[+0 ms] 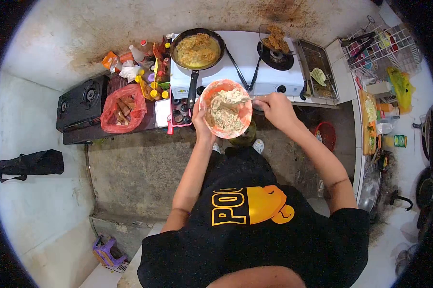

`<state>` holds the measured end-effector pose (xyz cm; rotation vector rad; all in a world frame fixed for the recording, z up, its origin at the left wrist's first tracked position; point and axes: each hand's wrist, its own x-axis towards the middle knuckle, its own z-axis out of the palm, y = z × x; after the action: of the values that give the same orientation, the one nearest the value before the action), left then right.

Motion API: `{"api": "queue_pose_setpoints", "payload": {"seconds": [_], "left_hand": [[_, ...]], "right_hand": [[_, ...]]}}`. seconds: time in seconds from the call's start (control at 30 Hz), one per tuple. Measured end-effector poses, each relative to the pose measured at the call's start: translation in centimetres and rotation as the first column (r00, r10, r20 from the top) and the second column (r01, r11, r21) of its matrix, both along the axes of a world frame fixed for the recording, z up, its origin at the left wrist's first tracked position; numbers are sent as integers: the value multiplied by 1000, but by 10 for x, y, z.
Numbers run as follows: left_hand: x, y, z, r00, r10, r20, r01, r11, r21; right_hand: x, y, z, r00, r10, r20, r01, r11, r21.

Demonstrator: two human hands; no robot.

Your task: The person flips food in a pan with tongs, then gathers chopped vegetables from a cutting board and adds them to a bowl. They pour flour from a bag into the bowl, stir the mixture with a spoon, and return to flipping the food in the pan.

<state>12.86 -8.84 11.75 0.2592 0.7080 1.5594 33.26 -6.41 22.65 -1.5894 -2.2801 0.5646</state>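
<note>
My left hand (203,126) is closed around the left side of an orange-pink bowl (247,114), holding it up in front of the stove. A thick, pale batter (226,119) with green flecks fills much of the bowl. The fingers of my right hand (275,109) wrap round the handle of a spoon (249,100), whose head is in the batter. Just beyond the bowl, a black frying pan (221,36) stands on the left burner with golden food (197,49) in oil. Its handle (193,86) points toward my left hand.
A strainer with browned fried pieces (276,39) rests over the right burner of the white stove (235,41). Black tongs (243,72) lie between the burners. Bottles, a red plastic bag (138,103) and a black stove (84,98) stand left; a cutting board (369,139) lies right.
</note>
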Motion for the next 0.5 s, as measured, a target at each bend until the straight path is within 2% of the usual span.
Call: {"api": "queue_pose_setpoints", "payload": {"seconds": [0.03, 0.07, 0.13, 0.23, 0.33, 0.5], "left_hand": [[-2, 0, 3, 1000, -2, 16, 2, 1000, -29], [-4, 1, 3, 1000, 0, 20, 0, 1000, -28], [-9, 2, 7, 998, -31, 51, 32, 999, -17], [-15, 3, 9, 998, -34, 55, 35, 999, -12], [-21, 3, 13, 997, -49, 62, 49, 999, -2], [-26, 4, 18, 995, -65, 79, 65, 998, 14]], "right_hand": [[-3, -7, 12, 992, -1, 130, -24, 981, 192], [-5, -11, 15, 991, 1, 134, -27, 981, 192], [-9, -19, 18, 969, 75, 234, -170, 892, 420], [-15, -26, 14, 958, 39, 284, -161, 892, 421], [-16, -25, 12, 965, 52, 256, -172, 864, 474], [-18, -20, 27, 959, 57, 276, -186, 865, 467]]}}
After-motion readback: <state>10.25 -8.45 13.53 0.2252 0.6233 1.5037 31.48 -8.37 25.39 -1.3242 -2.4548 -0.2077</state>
